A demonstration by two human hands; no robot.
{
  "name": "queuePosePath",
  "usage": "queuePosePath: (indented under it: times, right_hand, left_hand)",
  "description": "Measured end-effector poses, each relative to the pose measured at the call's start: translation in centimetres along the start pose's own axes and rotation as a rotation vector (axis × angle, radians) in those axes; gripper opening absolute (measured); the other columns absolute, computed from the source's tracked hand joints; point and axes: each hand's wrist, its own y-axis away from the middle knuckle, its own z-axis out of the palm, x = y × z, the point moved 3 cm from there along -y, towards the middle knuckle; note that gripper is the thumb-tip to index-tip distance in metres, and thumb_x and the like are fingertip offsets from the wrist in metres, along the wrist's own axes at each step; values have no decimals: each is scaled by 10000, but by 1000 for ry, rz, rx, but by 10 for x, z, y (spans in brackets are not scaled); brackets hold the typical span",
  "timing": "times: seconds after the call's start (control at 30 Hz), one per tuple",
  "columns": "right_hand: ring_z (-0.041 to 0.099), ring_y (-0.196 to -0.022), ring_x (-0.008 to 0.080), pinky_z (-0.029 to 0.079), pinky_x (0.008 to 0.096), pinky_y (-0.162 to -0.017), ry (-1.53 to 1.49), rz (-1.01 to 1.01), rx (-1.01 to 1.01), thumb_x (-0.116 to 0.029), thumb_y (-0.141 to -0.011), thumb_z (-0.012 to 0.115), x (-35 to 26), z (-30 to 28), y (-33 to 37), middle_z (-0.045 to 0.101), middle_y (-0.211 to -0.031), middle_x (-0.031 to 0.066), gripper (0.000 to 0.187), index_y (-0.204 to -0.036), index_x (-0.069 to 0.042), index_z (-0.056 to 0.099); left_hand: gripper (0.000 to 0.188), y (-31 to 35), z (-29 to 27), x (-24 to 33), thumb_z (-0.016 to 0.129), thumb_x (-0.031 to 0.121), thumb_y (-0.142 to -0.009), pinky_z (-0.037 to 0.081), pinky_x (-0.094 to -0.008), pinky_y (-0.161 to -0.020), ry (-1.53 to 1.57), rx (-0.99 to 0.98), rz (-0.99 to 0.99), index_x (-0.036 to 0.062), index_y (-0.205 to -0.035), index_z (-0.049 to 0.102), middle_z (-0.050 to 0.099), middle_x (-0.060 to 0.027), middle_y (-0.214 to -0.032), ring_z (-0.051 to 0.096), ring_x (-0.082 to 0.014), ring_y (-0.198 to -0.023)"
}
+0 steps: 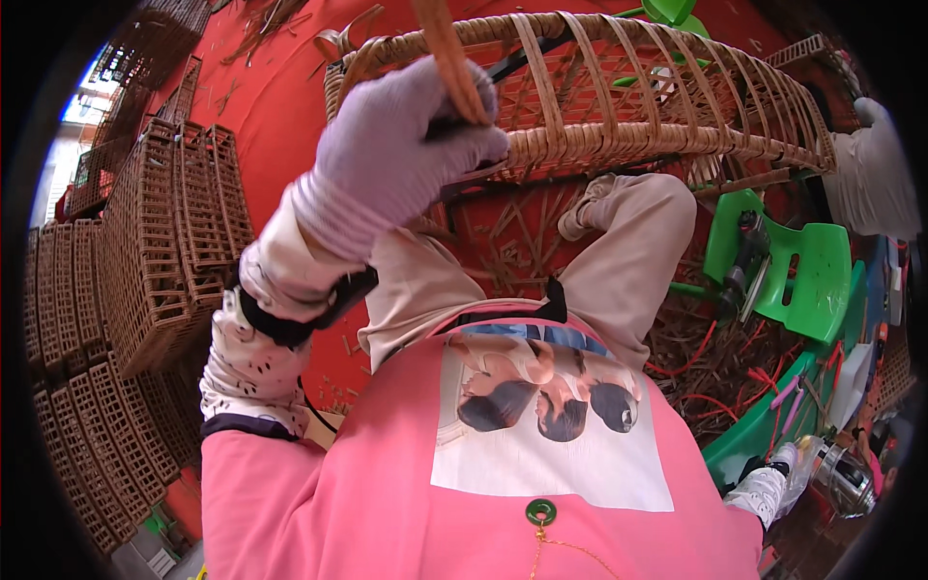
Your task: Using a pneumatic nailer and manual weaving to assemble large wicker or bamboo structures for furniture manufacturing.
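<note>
Strip (450,60) is pinched by left hand (391,145), upper centre, beside basket (633,141). Right hand (797,462) is seen lower right, near metal object (843,478); grip cannot be told.

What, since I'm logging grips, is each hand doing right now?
Left hand: closed, holding a brown strip.
Right hand: at the lower right, by a silver metal object; open or closed cannot be told.

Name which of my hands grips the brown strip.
Your left hand, raised by the woven frame, grips the strip; your right hand is low, beside the silver container.
</note>
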Motion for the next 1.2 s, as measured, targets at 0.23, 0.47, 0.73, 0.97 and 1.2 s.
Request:
queuePosePath:
  times: [0.23, 0.47, 0.73, 0.97, 1.2]
  right_hand:
    - [548, -1035, 374, 410, 388, -881, -93, -314, 277, -322, -862, 468, -20, -36, -68, 578, -1112, 223, 497, -1208, 35, 484]
    - [497, -1157, 208, 424, 288, -905, -647, -1690, -332, 4, -887, 426, -344, -190, 342, 472, -1315, 151, 412, -1299, -1, 434]
    - [547, -598, 233, 453, 336, -541, -28, -2395, 311, -27, -679, 546, -423, -255, 555, 521, -707, 60, 585, -1249, -157, 527]
    - [511, -537, 191, 440, 318, -498, 192, -2348, 690, -79, -717, 558, -435, -256, 576, 432, -631, 30, 594, -1286, -236, 492]
    - [528, -548, 181, 446, 316, -499, 325, -2342, 750, -101, -746, 556, -438, -257, 584, 443, -643, 26, 575, -1288, -277, 481]
  left_hand:
    - [195, -19, -2, -14, 727, 49, -732, 485, -234, -663, 293, -219, -10, 24, -865, 587, 586, -1, -772, 562, -66, -708]
    - [157, -13, 6, -8, 688, 34, -771, 503, -236, -691, 162, -161, 132, 15, -901, 603, 630, -31, -806, 600, -84, -738]
    - [135, -6, -5, -16, 666, 44, -796, 498, -240, -708, 182, -8, 148, 15, -916, 611, 611, -22, -817, 598, -103, -769]
    - [134, -3, -8, -20, 675, 44, -786, 497, -251, -724, 248, 60, 165, 11, -902, 618, 597, -23, -827, 593, -103, -781]
    - [134, -3, -6, -19, 672, 27, -781, 502, -254, -718, 247, 40, 197, -1, -900, 618, 592, -28, -834, 599, -113, -778]
